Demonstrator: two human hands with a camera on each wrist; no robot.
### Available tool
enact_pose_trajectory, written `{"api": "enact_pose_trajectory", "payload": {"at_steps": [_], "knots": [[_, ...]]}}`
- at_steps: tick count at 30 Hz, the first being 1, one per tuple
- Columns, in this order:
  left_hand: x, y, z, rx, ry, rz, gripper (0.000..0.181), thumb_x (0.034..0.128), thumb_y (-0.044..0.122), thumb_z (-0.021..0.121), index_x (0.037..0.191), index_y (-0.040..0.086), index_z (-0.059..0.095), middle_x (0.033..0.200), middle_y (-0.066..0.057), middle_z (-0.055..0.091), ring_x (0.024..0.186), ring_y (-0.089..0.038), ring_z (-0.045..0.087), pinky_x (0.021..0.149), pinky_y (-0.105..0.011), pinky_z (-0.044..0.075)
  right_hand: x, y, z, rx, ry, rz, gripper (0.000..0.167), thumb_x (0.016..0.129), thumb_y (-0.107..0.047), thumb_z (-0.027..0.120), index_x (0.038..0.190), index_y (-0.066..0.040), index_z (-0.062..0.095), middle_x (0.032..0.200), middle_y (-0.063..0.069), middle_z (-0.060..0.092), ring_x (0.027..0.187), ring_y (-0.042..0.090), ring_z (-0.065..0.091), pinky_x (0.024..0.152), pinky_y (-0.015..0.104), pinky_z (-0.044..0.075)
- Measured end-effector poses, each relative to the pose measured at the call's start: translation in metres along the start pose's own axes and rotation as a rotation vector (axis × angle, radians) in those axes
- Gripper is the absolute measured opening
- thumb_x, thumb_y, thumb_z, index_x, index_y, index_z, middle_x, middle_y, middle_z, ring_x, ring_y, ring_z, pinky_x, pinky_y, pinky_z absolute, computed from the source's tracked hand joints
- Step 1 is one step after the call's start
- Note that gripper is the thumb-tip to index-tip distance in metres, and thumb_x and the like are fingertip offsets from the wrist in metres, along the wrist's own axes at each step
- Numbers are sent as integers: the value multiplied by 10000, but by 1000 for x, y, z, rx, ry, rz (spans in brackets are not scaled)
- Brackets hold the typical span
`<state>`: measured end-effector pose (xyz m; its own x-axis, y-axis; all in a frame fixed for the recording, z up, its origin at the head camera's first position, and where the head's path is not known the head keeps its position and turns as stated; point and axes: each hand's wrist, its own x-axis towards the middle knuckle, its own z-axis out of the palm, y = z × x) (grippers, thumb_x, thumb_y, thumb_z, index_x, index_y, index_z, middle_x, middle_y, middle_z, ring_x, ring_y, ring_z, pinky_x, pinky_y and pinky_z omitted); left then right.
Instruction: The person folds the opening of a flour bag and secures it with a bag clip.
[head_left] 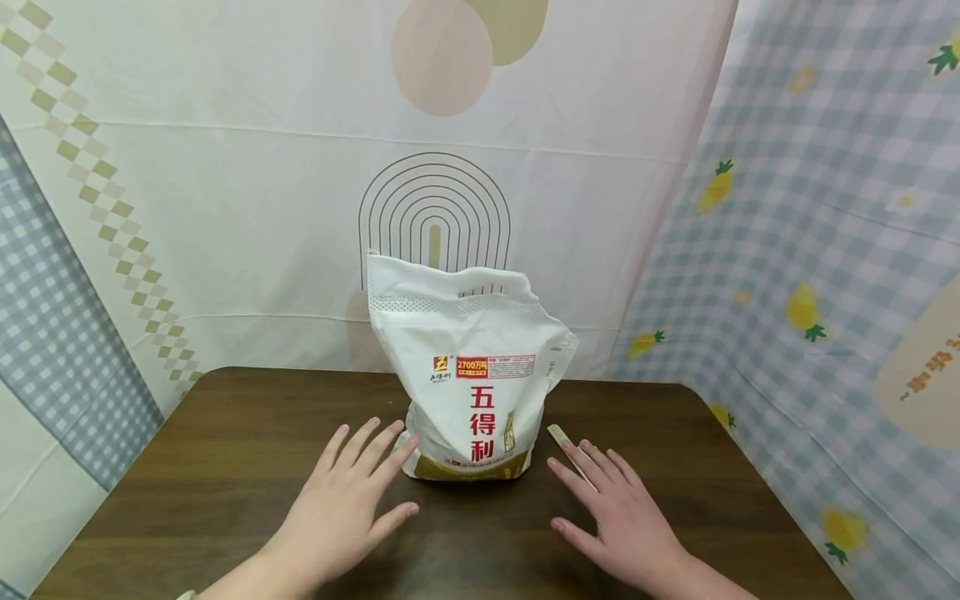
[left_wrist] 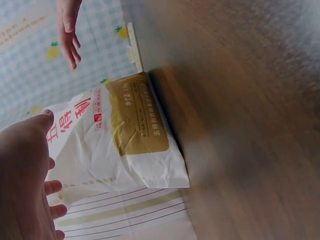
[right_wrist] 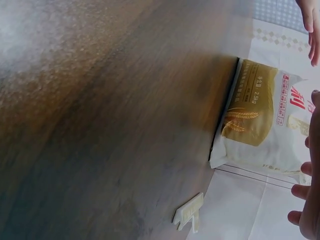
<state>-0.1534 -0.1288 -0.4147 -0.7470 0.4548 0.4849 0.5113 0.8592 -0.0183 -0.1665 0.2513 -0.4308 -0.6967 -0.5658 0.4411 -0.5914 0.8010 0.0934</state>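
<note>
Currently two spread-fingered hands (head_left: 348, 504) (head_left: 628, 518) flank one white bag (head_left: 457, 408), with one clip (head_left: 557, 433) nearby.

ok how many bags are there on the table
1: the white bag stands on the brown table, roughly between the left hand and the right hand. Anything small behind it could be hidden.

The bag (head_left: 431, 333) at centre looks like creased plastic; the tabletop (head_left: 255, 450) below, smooth wood; the checked hanging (head_left: 757, 275) at right, matt cloth.
</note>
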Motion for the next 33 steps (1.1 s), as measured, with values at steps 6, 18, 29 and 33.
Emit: {"api": "enact_pose_trajectory", "payload": {"at_steps": [6,18,29,33], "knots": [[8,-1,-5,1,33,-11,708,920,654,518,1483,229,463,1526,-35,416,1427,-303,314,1184,-527,133,4,0,2,25,29,10,733,877,-526,684,1516,-297,406,1543,6,410,1358,294,441,1061,507,348],[31,-4,-21,22,103,10,702,910,618,553,1480,219,455,1507,-46,418,1415,-318,318,1180,-521,152,16,-2,2,66,31,70,779,887,-495,688,1550,-296,330,1562,-29,374,1355,253,429,1029,536,390],[54,-6,-37,44,121,-1,722,896,592,592,1489,211,435,1515,-54,404,1416,-313,300,1177,-528,157,31,-1,-1,104,54,142,691,936,-536,605,1509,-201,413,1500,41,441,1318,286,463,1011,569,398],[61,-7,-40,40,136,-8,723,898,593,593,1488,206,437,1507,-55,414,1409,-308,312,1171,-534,177,38,2,-3,110,65,154,691,935,-530,609,1500,-176,425,1491,58,451,1318,298,468,999,579,405]]}}
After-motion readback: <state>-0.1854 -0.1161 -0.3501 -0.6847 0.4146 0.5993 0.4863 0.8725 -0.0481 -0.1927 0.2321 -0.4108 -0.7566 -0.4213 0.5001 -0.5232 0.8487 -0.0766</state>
